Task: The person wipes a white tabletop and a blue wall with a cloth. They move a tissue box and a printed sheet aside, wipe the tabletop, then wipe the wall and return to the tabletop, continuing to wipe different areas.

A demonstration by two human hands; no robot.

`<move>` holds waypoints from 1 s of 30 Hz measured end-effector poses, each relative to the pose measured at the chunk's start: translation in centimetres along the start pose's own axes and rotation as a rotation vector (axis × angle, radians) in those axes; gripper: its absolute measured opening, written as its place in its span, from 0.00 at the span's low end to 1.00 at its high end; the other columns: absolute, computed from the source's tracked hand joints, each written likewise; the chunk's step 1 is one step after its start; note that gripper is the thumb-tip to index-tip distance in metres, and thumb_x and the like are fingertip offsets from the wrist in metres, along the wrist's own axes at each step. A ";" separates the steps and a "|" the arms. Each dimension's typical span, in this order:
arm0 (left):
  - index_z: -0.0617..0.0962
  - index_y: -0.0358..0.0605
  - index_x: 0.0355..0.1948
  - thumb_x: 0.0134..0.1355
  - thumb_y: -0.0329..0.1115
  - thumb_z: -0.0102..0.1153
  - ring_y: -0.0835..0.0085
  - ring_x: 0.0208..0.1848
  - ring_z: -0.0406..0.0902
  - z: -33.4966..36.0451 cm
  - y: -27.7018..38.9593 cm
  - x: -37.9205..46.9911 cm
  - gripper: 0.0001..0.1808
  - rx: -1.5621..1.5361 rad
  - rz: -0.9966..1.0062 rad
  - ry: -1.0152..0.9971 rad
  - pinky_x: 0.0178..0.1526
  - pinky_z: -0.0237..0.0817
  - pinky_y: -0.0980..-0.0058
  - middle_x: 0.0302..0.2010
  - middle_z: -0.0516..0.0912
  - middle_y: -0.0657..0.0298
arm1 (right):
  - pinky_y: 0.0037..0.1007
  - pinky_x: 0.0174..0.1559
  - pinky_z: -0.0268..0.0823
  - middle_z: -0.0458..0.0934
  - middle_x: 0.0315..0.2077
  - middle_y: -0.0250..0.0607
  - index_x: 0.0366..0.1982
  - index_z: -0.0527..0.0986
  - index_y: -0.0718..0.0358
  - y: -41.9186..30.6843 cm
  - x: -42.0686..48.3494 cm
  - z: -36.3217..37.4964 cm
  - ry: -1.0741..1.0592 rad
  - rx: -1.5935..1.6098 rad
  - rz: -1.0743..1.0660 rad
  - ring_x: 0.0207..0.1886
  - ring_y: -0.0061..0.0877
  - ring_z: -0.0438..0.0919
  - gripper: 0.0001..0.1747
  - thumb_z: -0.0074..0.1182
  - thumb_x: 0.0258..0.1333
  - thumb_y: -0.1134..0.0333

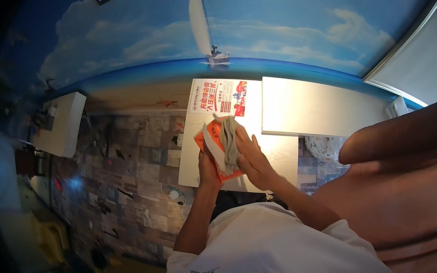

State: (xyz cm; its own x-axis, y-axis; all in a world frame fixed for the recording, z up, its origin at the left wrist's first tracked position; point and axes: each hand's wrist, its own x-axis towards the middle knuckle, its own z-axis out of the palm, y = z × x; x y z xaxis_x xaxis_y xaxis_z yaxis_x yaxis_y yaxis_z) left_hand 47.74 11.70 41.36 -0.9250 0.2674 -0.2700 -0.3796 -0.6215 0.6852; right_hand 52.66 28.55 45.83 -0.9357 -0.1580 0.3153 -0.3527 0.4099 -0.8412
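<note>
Held in front of me above a pale wood-grain table [192,155] is an orange soft packet [214,129] that bears writing, probably a tissue pack. My left hand [208,170] grips it from the left side, fingers partly hidden beneath. A folded grey-green cloth [230,145] lies over the packet's right part. Against the cloth's right side rests my right hand [255,160], fingers extended, pressing the cloth to the packet. Between the cloth and the packet's left edge runs a white strip [215,151], tissue or cloth; which one I cannot tell.
A printed sheet [214,98] lies at the table's far left. A raised pale board [311,103] adjoins on the right, near a brown leather seat [402,188]. Below it sits a patterned bag [323,149]. A cable with a plug [174,194] is on the floor; another table [63,126] stands left.
</note>
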 end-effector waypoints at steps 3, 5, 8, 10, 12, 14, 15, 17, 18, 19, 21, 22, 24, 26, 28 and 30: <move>0.67 0.46 0.76 0.84 0.54 0.40 0.64 0.69 0.78 -0.4 -0.4 0.2 0.31 -0.008 -0.014 -0.067 0.70 0.73 0.60 0.70 0.77 0.59 | 0.62 0.78 0.42 0.50 0.81 0.59 0.76 0.60 0.70 0.6 3.0 -1.2 -0.046 -0.110 -0.089 0.83 0.63 0.44 0.35 0.45 0.77 0.60; 0.66 0.47 0.77 0.84 0.54 0.39 0.65 0.71 0.76 -0.7 -1.0 0.1 0.31 -0.030 -0.095 -0.001 0.72 0.71 0.59 0.71 0.76 0.60 | 0.61 0.78 0.45 0.53 0.80 0.56 0.75 0.63 0.69 0.8 4.3 -1.3 -0.004 -0.121 -0.178 0.83 0.66 0.42 0.33 0.49 0.75 0.61; 0.65 0.48 0.78 0.83 0.56 0.39 0.65 0.72 0.75 -1.6 -1.1 0.9 0.33 -0.133 -0.069 -0.102 0.73 0.70 0.60 0.72 0.75 0.60 | 0.60 0.78 0.47 0.54 0.80 0.54 0.74 0.65 0.68 0.4 4.3 -1.4 -0.020 -0.131 -0.188 0.83 0.65 0.43 0.33 0.53 0.73 0.62; 0.68 0.47 0.76 0.82 0.58 0.38 0.62 0.70 0.77 -2.4 -0.4 2.1 0.33 -0.416 -0.128 -0.260 0.71 0.73 0.56 0.71 0.77 0.57 | 0.60 0.78 0.48 0.55 0.80 0.52 0.73 0.67 0.66 -0.3 3.0 -1.6 -0.033 -0.099 -0.213 0.83 0.66 0.45 0.33 0.55 0.71 0.64; 0.69 0.48 0.76 0.81 0.60 0.40 0.57 0.70 0.78 -3.8 1.0 2.8 0.35 -0.343 -0.154 -0.255 0.66 0.78 0.53 0.71 0.76 0.54 | 0.60 0.78 0.47 0.55 0.80 0.52 0.72 0.68 0.67 -1.5 0.8 -1.7 -0.098 -0.079 -0.165 0.82 0.66 0.46 0.32 0.56 0.70 0.66; 0.68 0.48 0.77 0.80 0.62 0.43 0.54 0.71 0.77 -4.4 1.8 3.3 0.36 -0.295 -0.162 -0.315 0.65 0.80 0.52 0.73 0.74 0.51 | 0.62 0.78 0.48 0.56 0.80 0.51 0.69 0.71 0.67 -2.3 0.2 -1.5 -0.099 -0.084 -0.188 0.82 0.65 0.47 0.29 0.57 0.68 0.68; 0.68 0.48 0.77 0.80 0.62 0.43 0.55 0.70 0.77 -4.4 1.9 3.3 0.37 -0.296 -0.161 -0.339 0.65 0.80 0.54 0.73 0.74 0.52 | 0.62 0.77 0.49 0.57 0.80 0.51 0.68 0.72 0.67 -2.6 0.4 -1.4 -0.095 -0.147 -0.182 0.82 0.65 0.48 0.29 0.58 0.67 0.68; 0.69 0.46 0.76 0.80 0.61 0.43 0.58 0.67 0.80 -4.0 1.7 3.0 0.36 -0.245 -0.156 -0.276 0.63 0.81 0.57 0.70 0.77 0.52 | 0.64 0.77 0.50 0.57 0.79 0.52 0.67 0.73 0.67 -2.7 1.7 -1.5 -0.048 -0.251 -0.220 0.82 0.63 0.49 0.29 0.58 0.66 0.68; 0.70 0.44 0.74 0.81 0.59 0.41 0.60 0.64 0.83 -3.7 1.4 2.8 0.35 -0.192 -0.150 -0.187 0.61 0.82 0.58 0.67 0.79 0.52 | 0.62 0.75 0.54 0.62 0.77 0.52 0.68 0.73 0.65 -2.5 2.8 -1.6 0.013 -0.317 -0.245 0.80 0.62 0.54 0.31 0.60 0.64 0.68; 0.71 0.42 0.73 0.82 0.58 0.39 0.61 0.61 0.85 -3.4 1.1 2.6 0.34 -0.190 -0.131 -0.170 0.60 0.83 0.59 0.64 0.82 0.53 | 0.60 0.75 0.56 0.65 0.75 0.52 0.67 0.73 0.65 -2.5 3.6 -1.8 0.027 -0.275 -0.253 0.79 0.61 0.56 0.30 0.61 0.64 0.67; 0.72 0.41 0.70 0.82 0.55 0.40 0.64 0.58 0.86 -3.0 1.0 2.4 0.31 0.068 -0.084 -0.163 0.59 0.83 0.62 0.62 0.83 0.54 | 0.56 0.74 0.59 0.70 0.71 0.53 0.66 0.74 0.64 -2.6 5.1 -2.3 0.057 -0.206 -0.244 0.77 0.60 0.61 0.29 0.61 0.64 0.67; 0.73 0.41 0.70 0.82 0.55 0.41 0.65 0.58 0.86 -3.1 1.2 2.2 0.31 0.139 -0.122 -0.201 0.59 0.83 0.63 0.61 0.83 0.54 | 0.51 0.67 0.68 0.81 0.59 0.52 0.64 0.76 0.64 -2.6 5.7 -2.6 0.115 -0.162 -0.260 0.67 0.56 0.75 0.25 0.58 0.69 0.64; 0.74 0.40 0.67 0.81 0.53 0.44 0.67 0.56 0.86 -3.5 1.5 1.8 0.28 0.185 -0.091 -0.288 0.58 0.83 0.65 0.58 0.85 0.56 | 0.49 0.61 0.72 0.83 0.51 0.52 0.64 0.76 0.63 -2.3 6.3 -3.7 -0.116 0.030 -0.116 0.57 0.55 0.81 0.23 0.52 0.74 0.62; 0.74 0.40 0.66 0.81 0.53 0.44 0.67 0.56 0.87 -4.1 1.7 1.3 0.28 0.119 -0.157 -0.320 0.57 0.83 0.65 0.57 0.85 0.57 | 0.36 0.48 0.77 0.87 0.42 0.50 0.61 0.79 0.68 -1.7 6.9 -4.5 -0.297 0.209 -0.046 0.42 0.39 0.85 0.25 0.45 0.81 0.56; 0.74 0.42 0.66 0.81 0.53 0.45 0.68 0.53 0.87 -4.6 1.5 0.8 0.27 0.106 -0.201 -0.328 0.54 0.84 0.66 0.57 0.85 0.58 | 0.32 0.46 0.76 0.87 0.40 0.43 0.59 0.81 0.68 -0.6 7.4 -4.3 -0.409 0.389 0.224 0.41 0.29 0.84 0.25 0.46 0.81 0.54; 0.74 0.43 0.67 0.81 0.52 0.44 0.69 0.52 0.88 -4.8 0.6 0.7 0.26 -0.016 -0.251 -0.292 0.53 0.85 0.67 0.57 0.85 0.59 | 0.27 0.42 0.76 0.86 0.40 0.36 0.54 0.83 0.69 0.3 7.2 -3.1 -0.340 0.613 0.394 0.40 0.18 0.81 0.27 0.47 0.82 0.52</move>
State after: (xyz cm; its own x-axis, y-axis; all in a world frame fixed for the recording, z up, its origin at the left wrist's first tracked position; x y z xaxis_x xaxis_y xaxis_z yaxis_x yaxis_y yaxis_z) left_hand 46.78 7.97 38.27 -0.7607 0.6097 -0.2226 -0.5961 -0.5205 0.6113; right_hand 45.82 30.37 49.19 -0.9038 -0.4099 -0.1228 0.1601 -0.0578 -0.9854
